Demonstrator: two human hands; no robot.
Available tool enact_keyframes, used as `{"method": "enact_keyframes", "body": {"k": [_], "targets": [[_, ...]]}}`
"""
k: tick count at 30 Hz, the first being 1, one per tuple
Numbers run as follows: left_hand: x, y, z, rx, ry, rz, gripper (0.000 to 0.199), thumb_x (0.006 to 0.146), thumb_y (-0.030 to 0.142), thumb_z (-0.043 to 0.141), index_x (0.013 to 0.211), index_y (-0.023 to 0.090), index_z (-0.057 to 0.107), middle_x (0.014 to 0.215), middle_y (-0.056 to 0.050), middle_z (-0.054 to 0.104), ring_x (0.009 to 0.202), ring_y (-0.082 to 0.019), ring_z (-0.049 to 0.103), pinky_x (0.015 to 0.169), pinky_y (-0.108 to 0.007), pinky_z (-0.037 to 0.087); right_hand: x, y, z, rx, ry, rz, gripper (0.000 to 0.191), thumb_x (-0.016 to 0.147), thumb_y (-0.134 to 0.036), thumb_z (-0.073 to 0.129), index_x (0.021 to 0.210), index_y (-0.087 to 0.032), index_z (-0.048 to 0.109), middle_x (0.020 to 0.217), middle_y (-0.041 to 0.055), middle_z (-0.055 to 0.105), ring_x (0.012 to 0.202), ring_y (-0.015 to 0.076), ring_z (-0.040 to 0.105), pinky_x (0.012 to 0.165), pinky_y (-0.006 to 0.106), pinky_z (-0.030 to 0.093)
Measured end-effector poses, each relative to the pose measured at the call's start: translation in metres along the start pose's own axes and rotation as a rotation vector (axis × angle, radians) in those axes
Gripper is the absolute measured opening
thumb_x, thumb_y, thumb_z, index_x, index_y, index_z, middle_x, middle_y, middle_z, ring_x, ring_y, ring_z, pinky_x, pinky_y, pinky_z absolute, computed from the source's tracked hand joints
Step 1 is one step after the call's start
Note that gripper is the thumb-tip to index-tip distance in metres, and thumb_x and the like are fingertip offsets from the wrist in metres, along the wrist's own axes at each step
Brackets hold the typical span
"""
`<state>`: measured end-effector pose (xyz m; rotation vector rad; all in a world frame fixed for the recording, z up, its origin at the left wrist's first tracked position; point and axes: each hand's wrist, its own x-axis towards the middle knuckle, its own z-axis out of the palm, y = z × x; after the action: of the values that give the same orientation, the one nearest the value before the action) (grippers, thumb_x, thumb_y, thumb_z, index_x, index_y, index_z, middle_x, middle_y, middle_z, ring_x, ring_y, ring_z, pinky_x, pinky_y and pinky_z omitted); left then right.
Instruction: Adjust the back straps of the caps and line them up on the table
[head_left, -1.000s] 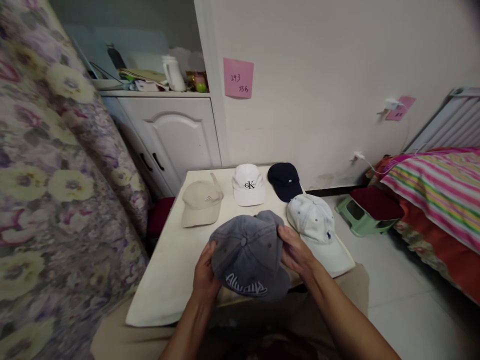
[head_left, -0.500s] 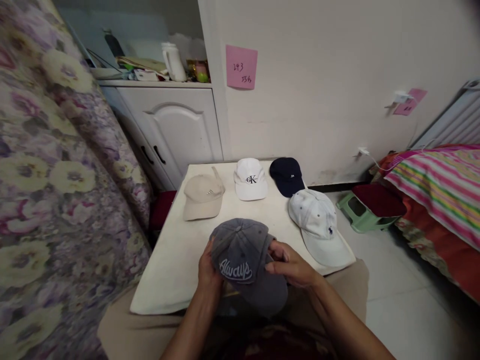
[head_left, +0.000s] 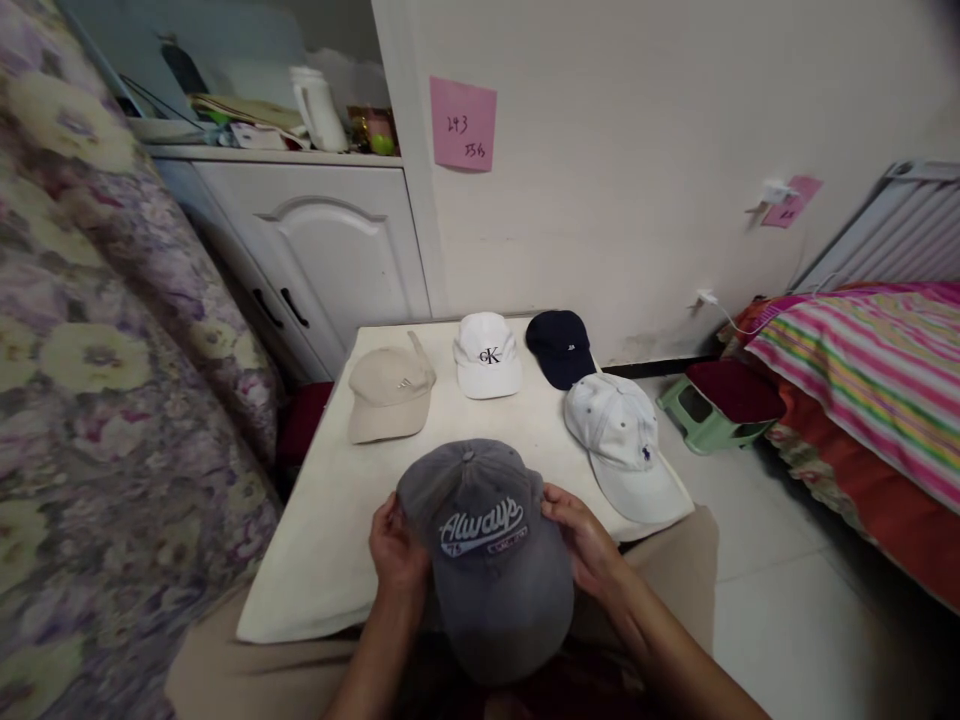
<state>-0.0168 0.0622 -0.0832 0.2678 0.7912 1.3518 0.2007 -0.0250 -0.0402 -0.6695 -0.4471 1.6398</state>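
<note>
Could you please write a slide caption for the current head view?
Two bare hands hold a gray "Always" baseball cap above a cloth-covered table bearing four other caps.

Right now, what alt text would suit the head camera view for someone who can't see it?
Two bare hands, left and right, hold a gray fabric cap lettered "Always" by its sides; beyond it, beige, white, navy and pale denim-like caps rest on a cream-covered table.

bare left hand (head_left: 400,552) and bare right hand (head_left: 591,545) on my feed, both forearms uncovered, loose beige trousers (head_left: 686,570) with soft creases over both legs, dark reddish clothing (head_left: 592,680) low at my middle, its details lost in shadow
</note>
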Motion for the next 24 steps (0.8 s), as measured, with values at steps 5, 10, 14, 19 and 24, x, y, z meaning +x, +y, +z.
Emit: {"method": "enact_keyframes", "body": {"k": [5, 10, 14, 19, 24], "targets": [[0.002, -0.005, -0.014, -0.089, 0.028, -0.168, 0.018, 0.073, 0.034, 0.071, 0.083, 0.02, 0.078, 0.074, -0.007, 0.079, 0.095, -0.033, 0.075, 0.093, -0.043, 0.057, -0.004, -0.005, -0.008, -0.059, -0.078, 0.058, 0.035, 0.078, -0.026, 0.078, 0.109, -0.014, 0.071, 0.098, 0.0091, 0.078, 0.085, 0.0221, 0.074, 0.081, 0.032, 0.054], [0.011, 0.012, -0.04, -0.116, 0.033, -0.006, 0.006, 0.062, 0.029, 0.07, 0.063, 0.024, 0.073, 0.06, 0.0, 0.076, 0.057, -0.02, 0.071, 0.071, -0.029, 0.061, -0.005, -0.013, -0.004, -0.071, -0.122, 0.032, 0.037, 0.079, -0.027, 0.079, 0.113, -0.014, 0.07, 0.102, 0.01, 0.078, 0.085, 0.0202, 0.074, 0.081, 0.031, 0.053], [0.004, 0.022, -0.06, -0.125, -0.106, 0.002, 0.012, 0.068, 0.032, 0.066, 0.071, 0.027, 0.076, 0.071, 0.0, 0.08, 0.068, -0.021, 0.075, 0.08, -0.03, 0.06, -0.006, -0.009, -0.013, -0.045, -0.068, 0.015, 0.039, 0.077, -0.028, 0.082, 0.112, -0.014, 0.071, 0.101, 0.0099, 0.078, 0.085, 0.0208, 0.073, 0.081, 0.031, 0.052], [-0.006, 0.011, -0.063, -0.138, -0.288, -0.262, 0.026, 0.083, 0.02, 0.057, 0.096, 0.02, 0.079, 0.103, -0.009, 0.08, 0.101, -0.023, 0.074, 0.102, -0.032, 0.051, -0.006, -0.002, -0.026, 0.004, 0.044, 0.004, 0.032, 0.072, -0.023, 0.086, 0.099, -0.014, 0.07, 0.084, 0.0036, 0.076, 0.07, 0.015, 0.069, 0.07, 0.026, 0.05], [-0.004, 0.012, -0.064, -0.182, -0.267, -0.131, 0.03, 0.079, 0.019, 0.057, 0.1, 0.018, 0.078, 0.097, -0.01, 0.081, 0.096, -0.026, 0.076, 0.11, -0.04, 0.044, -0.006, -0.002, -0.027, 0.034, 0.015, 0.038, 0.027, 0.07, -0.023, 0.087, 0.087, -0.013, 0.068, 0.077, 0.0019, 0.072, 0.064, 0.0125, 0.065, 0.064, 0.023, 0.048]]}}
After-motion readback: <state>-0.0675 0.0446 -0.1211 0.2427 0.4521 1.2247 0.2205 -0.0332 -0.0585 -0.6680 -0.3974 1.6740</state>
